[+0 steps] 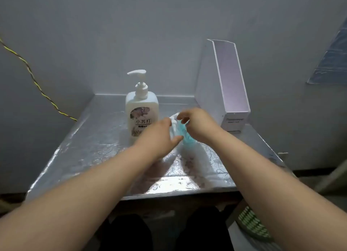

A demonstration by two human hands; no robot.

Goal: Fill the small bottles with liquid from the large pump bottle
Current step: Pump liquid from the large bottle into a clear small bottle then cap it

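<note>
A large white pump bottle (142, 109) with a flowered label stands upright near the back of the foil-covered table (90, 149). Just to its right both hands meet over small bottles. My left hand (159, 136) curls round a small clear bottle with a white top (173, 127). My right hand (197, 124) reaches in from the right and its fingers close on the top of a small blue bottle (187, 138). The hands hide much of both small bottles, and the picture is blurred there.
A white file box (225, 85) stands at the back right of the table, close to my right hand. A yellow-and-dark twisted cable (33, 78) runs down the wall on the left. Grey walls enclose the table at the back and the left.
</note>
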